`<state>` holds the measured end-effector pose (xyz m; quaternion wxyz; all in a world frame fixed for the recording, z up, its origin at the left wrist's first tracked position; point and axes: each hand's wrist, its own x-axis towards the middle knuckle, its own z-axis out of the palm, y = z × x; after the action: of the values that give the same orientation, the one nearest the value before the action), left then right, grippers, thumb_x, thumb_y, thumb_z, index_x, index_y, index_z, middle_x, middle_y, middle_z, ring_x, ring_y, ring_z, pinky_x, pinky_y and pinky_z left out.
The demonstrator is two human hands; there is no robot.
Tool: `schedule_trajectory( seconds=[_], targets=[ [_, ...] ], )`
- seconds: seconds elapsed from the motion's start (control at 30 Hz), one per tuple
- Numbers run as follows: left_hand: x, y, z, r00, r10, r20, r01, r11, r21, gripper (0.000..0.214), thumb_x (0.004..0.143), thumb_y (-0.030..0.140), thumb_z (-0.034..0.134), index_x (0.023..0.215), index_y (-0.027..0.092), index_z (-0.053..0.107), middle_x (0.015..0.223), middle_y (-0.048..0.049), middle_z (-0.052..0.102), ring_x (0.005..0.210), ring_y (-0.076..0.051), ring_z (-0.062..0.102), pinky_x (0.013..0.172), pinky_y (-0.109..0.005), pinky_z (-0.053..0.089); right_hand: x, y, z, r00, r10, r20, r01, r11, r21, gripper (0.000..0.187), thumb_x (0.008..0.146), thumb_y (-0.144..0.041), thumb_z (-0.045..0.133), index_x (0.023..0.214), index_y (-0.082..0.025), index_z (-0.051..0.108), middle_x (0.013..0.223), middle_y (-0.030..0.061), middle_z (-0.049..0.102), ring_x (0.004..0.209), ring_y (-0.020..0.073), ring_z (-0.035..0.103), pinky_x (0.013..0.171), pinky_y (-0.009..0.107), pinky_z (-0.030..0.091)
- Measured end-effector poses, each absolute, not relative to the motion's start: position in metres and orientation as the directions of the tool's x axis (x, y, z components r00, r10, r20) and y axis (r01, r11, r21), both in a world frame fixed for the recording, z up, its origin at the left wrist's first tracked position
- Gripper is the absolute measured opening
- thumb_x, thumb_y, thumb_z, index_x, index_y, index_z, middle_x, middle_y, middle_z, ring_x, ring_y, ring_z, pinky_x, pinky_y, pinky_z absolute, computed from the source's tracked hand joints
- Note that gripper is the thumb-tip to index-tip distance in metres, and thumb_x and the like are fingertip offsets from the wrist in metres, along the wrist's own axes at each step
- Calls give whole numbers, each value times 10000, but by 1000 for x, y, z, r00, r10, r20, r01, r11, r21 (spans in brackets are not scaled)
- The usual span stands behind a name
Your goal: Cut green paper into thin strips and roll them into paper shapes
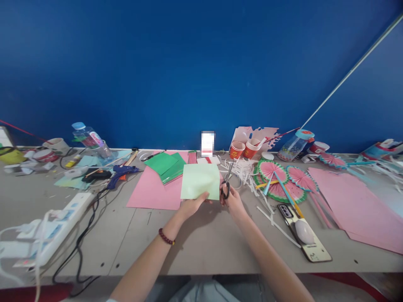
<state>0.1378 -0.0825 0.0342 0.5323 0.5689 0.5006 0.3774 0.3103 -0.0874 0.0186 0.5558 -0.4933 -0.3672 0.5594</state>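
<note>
Clearly light and floppy, the pale green sheet [200, 181] would sag if gripped far from its edge, so the lower edge is the sensible hold. Left hand [192, 205] fingers pinch together on that edge; right hand [233, 201] fingers curl through the scissors [225, 189], at the sheet's side just beyond them, above the table [201, 247].

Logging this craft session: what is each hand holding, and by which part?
The left hand holds a light green paper sheet by its bottom edge; the right hand holds scissors by the handles, at the sheet's right edge.
</note>
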Motion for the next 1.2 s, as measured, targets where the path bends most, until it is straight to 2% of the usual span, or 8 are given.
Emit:
schedule_trajectory(
  seconds=[0.27,0.4,0.53,0.63,0.7,0.9,1.03,1.2],
  targets=[
    [136,-81,21,266,949,-168,125,139,982,343,733,522,647,911,239,724,1017,-53,731,1132,-287,592,1040,-405,408,306,-88,22,71,983,-167,-332,-135,-934,440,489,-375,859,733,-185,546,619,-62,535,461,62,435,401,190,352],
    [128,-77,31,167,975,-147,-91,164,982,554,711,545,667,1129,181,657,1163,-91,678,1133,-292,590,998,-407,437,310,-87,19,41,986,-162,-332,-139,-933,413,502,-342,854,753,-179,568,611,-62,533,471,60,415,405,186,345],
    [105,-59,49,155,988,-7,-289,52,956,621,749,536,621,1261,188,566,1037,-73,713,944,-251,663,796,-335,512,314,-84,19,63,985,-161,-288,-136,-948,421,494,-353,852,749,-180,565,584,-66,530,461,61,400,401,188,320],
    [91,-48,58,194,968,-160,-178,195,964,565,735,555,634,1130,153,640,852,-66,718,702,-183,658,574,-253,472,315,-83,20,51,981,-186,-223,-170,-960,439,480,-355,856,760,-179,568,564,-66,533,451,62,391,396,188,294],
    [87,-46,60,176,956,-234,-72,250,966,525,706,562,667,1030,149,673,774,-48,706,642,-167,635,563,-249,460,315,-83,21,11,982,-187,-197,-181,-964,445,482,-351,856,778,-182,570,589,-56,555,466,68,410,404,187,296],
    [92,-43,58,69,997,-45,7,45,999,380,648,514,730,778,159,698,716,-38,698,702,-196,630,613,-262,462,316,-80,14,-36,997,-62,-210,-68,-975,438,506,-356,849,793,-188,563,692,-18,613,621,113,531,570,219,420],
    [92,-35,39,132,983,-128,74,119,990,348,592,482,761,674,153,683,616,-52,679,671,-235,636,575,-285,457,320,-78,2,26,990,-135,-70,-133,-989,429,524,-417,826,759,-179,557,622,-34,570,548,102,481,489,212,360],
    [93,-32,11,27,999,-31,23,30,999,403,619,527,724,729,141,685,709,-61,709,685,-221,636,611,-289,466,319,-80,-2,44,976,-213,-2,-213,-977,403,568,-464,778,743,-184,546,581,-52,527,477,80,422,430,203,301]
  ],
)
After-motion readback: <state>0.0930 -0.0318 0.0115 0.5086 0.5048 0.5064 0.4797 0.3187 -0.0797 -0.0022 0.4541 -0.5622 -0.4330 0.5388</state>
